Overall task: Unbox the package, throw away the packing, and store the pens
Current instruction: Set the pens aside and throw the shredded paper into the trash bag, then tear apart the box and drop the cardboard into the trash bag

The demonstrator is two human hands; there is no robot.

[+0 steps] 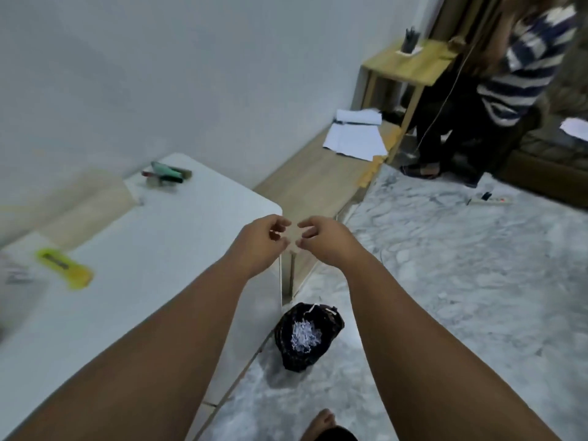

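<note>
My left hand [262, 241] and my right hand [324, 238] are stretched out side by side beyond the white table's right corner, high above a black bin [286, 348] on the floor. Both hands hold nothing, with fingers loosely curled and apart. White shredded packing paper [305, 335] lies inside the bin. On the white table [159, 265] a bunch of pens [167, 174] lies at the far end, blurred. A yellow box cutter [65, 271] lies at the left. A pale cardboard box [86, 205] sits blurred at the table's far left.
A low wooden shelf [315, 183] with white papers [356, 138] runs along the wall behind the table. A wooden side table [410, 63] holds a pen cup [410, 39]. A person in a striped top [521, 68] stands at the right. A power strip [490, 200] lies on the marble floor.
</note>
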